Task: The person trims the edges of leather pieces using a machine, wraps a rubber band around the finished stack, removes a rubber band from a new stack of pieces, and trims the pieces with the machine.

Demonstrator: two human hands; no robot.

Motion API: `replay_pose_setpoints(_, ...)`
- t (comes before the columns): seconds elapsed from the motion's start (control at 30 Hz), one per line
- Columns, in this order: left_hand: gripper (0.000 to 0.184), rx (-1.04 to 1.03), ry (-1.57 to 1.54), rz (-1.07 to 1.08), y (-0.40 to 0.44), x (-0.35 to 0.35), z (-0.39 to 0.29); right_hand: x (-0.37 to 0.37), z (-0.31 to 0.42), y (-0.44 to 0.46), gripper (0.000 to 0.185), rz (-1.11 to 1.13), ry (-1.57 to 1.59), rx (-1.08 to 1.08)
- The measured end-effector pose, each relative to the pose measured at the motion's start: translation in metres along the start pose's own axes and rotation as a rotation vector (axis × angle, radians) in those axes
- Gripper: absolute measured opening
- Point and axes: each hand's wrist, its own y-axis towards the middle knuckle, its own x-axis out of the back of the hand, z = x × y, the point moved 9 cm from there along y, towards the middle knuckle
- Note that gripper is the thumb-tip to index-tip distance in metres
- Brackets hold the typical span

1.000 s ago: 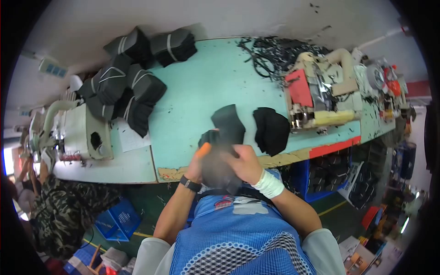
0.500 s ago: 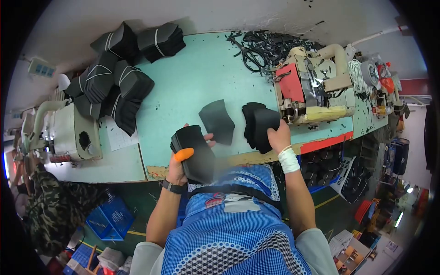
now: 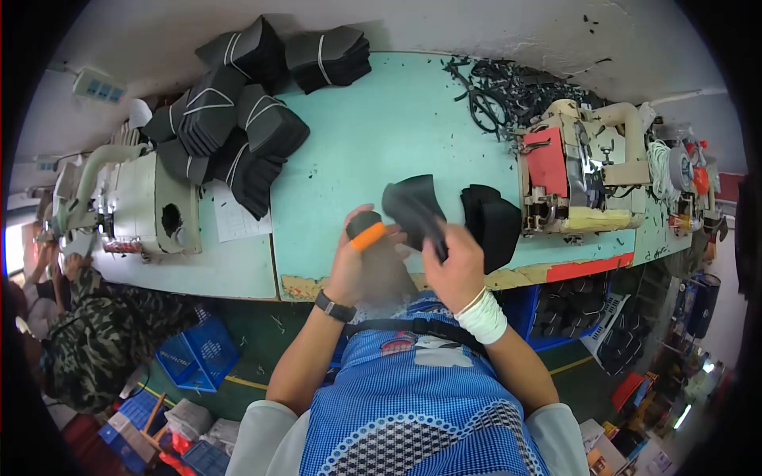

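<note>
My left hand (image 3: 349, 258), with an orange cover on its thumb, is closed around a stack of black curved sheet pieces (image 3: 385, 270) in front of my waist. The lower part of that stack is smeared by motion. My right hand (image 3: 459, 266), with white wrapping at the wrist, pinches a black sheet piece (image 3: 432, 234), tilted and blurred. Behind it, a dark sheet piece (image 3: 421, 189) lies on the table, partly covered by the blur. A pile of black sheet pieces (image 3: 492, 230) rests just right of my right hand.
String-tied bundles of black pieces (image 3: 274, 123) are heaped at the back left. Sewing-type machines stand left (image 3: 151, 206) and right (image 3: 583, 170). Scissors (image 3: 486, 109) lie among black scraps. A person in camouflage (image 3: 95, 341) is at far left, beside a blue crate (image 3: 198, 353).
My right hand has moved left from the pile toward my left hand, bringing a black piece with it. The view has shifted, so the table's things appear further right.
</note>
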Motion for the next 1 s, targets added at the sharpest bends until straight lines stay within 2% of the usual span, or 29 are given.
replay_pose_setpoints(0.03,0.049,0.015,-0.052,-0.073,-0.005,0.009,0.0,0.001,-0.001,0.0,0.041,-0.071,-0.115,0.087)
replay_pose_setpoints(0.07,0.05,0.027,-0.102,-0.138,-0.008,0.018,0.0,-0.005,-0.01,0.0,0.041,-0.07,-0.118,0.086)
replay_pose_setpoints(0.13,0.05,0.039,-0.079,-0.178,-0.016,0.039,0.01,-0.042,-0.026,-0.004,0.05,0.149,-0.565,0.188)
replay_pose_setpoints(0.17,0.049,0.064,-0.087,-0.176,-0.021,0.053,0.022,-0.057,-0.04,-0.014,0.061,0.202,-0.52,0.156)
replay_pose_setpoints(0.2,0.048,0.085,-0.097,-0.178,-0.025,0.061,0.029,-0.055,-0.033,-0.009,0.061,0.207,-0.521,0.163)
replay_pose_setpoints(0.27,0.048,0.069,-0.098,-0.196,-0.031,0.065,0.031,-0.035,-0.009,0.001,0.069,0.035,-0.485,0.198)
replay_pose_setpoints(0.3,0.048,0.055,-0.14,-0.202,-0.029,0.069,0.03,-0.039,-0.021,0.013,0.084,0.076,-0.535,0.075)
replay_pose_setpoints(0.33,0.048,0.041,-0.178,-0.198,-0.023,0.07,0.027,-0.041,-0.017,0.031,0.084,0.076,-0.535,0.079)
replay_pose_setpoints(0.4,0.047,0.088,-0.204,-0.191,-0.012,0.066,0.026,-0.059,-0.061,0.047,0.095,0.423,-0.457,-0.512)
replay_pose_setpoints(0.43,0.047,0.131,-0.227,-0.185,-0.007,0.061,0.026,-0.072,-0.067,0.054,0.101,0.526,-0.48,-0.479)
replay_pose_setpoints(0.57,0.046,0.181,-0.148,-0.119,-0.006,0.037,0.022,-0.098,-0.064,0.064,0.095,0.651,-0.53,-0.425)
replay_pose_setpoints(0.67,0.046,0.165,-0.105,-0.101,-0.007,0.036,0.019,-0.107,-0.061,0.067,0.087,0.643,-0.592,-0.393)
replay_pose_setpoints(0.73,0.045,0.188,-0.093,-0.07,-0.012,0.031,0.019,-0.105,-0.049,0.069,0.074,0.507,-0.598,-0.298)
replay_pose_setpoints(0.77,0.045,0.187,-0.097,-0.073,-0.011,0.032,0.02,-0.105,-0.051,0.063,0.074,0.512,-0.6,-0.297)
replay_pose_setpoints(0.83,0.046,0.061,0.103,-0.149,-0.008,0.043,0.013,-0.065,0.007,0.061,0.064,-0.058,-0.483,0.223)
replay_pose_setpoints(0.87,0.046,0.064,0.1,-0.164,-0.008,0.044,0.012,-0.059,0.014,0.053,0.055,0.033,-0.176,0.233)
replay_pose_setpoints(0.93,0.04,0.015,-0.093,-0.1,-0.003,0.032,0.0,-0.075,0.011,0.022,0.052,0.479,0.182,-0.154)
replay_pose_setpoints(0.97,0.032,0.013,-0.11,-0.119,-0.001,0.026,-0.005,-0.082,0.007,0.009,0.038,0.511,0.281,-0.211)
replay_pose_setpoints(1.0,0.032,0.007,-0.101,-0.102,0.002,0.016,-0.011,-0.08,0.005,0.007,0.038,0.493,0.279,-0.201)
